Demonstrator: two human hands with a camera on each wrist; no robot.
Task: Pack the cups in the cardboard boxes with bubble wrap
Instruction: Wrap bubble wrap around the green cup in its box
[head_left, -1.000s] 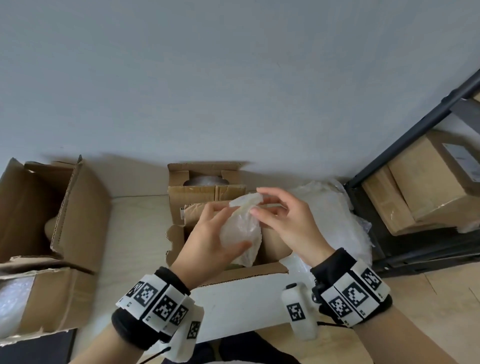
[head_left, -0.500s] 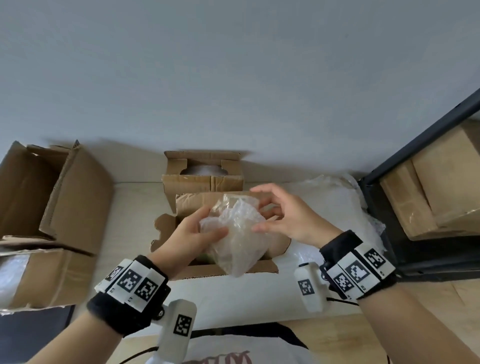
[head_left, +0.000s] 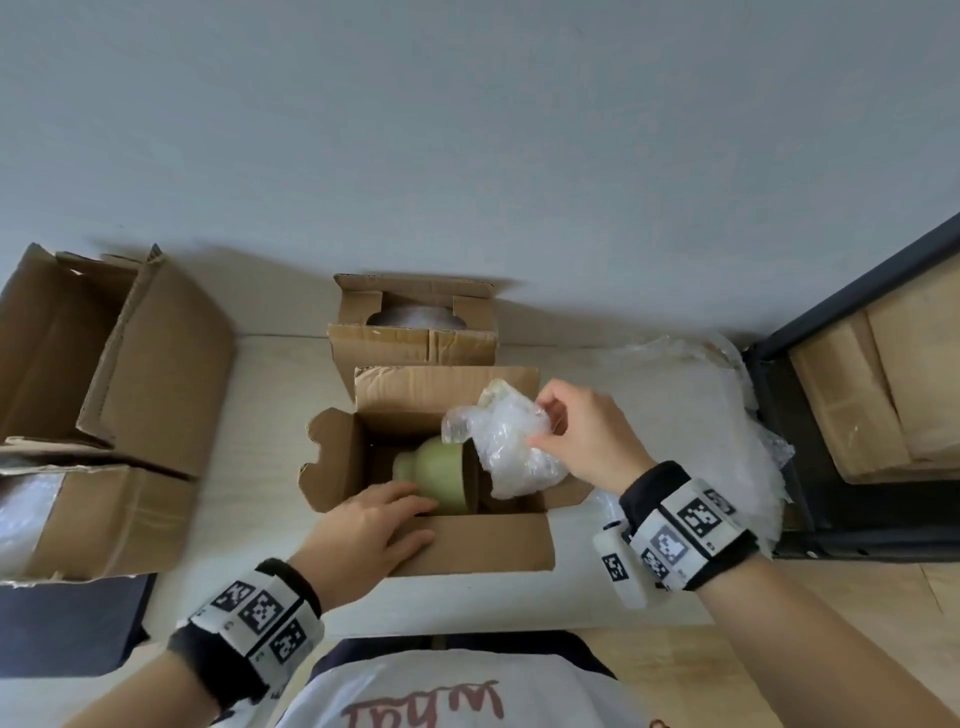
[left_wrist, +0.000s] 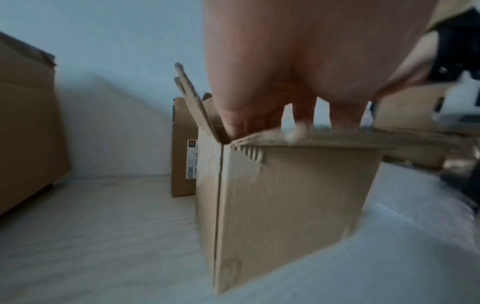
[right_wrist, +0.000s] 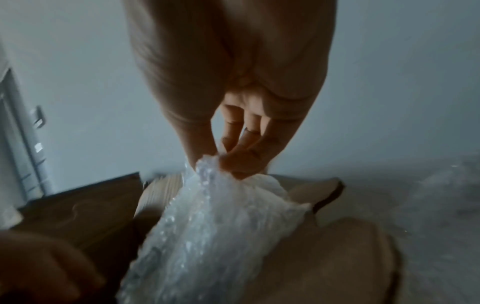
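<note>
Cardboard box (head_left: 467, 545) stands open — left hand (head_left: 363, 535) lies flat-fingered over its near edge, green cup (head_left: 441, 475) inside; right hand (head_left: 587, 441) pinches bubble wrap (head_left: 511, 447) above.

Plain pale grey wall (head_left: 467, 130); light wood floor (head_left: 779, 649); black metal shelving (head_left: 852, 291) at right.

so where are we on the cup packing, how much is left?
Done, apparently: the small rear cardboard box already holds a bubble-wrapped bundle, flaps open. In hand: a pale green ceramic cup lies unwrapped on its side in the open middle cardboard box; the left hand reaches in at it, the right hand pinches a clear bubble-wrap piece above. Left: pad this cup, close boxes.
</note>
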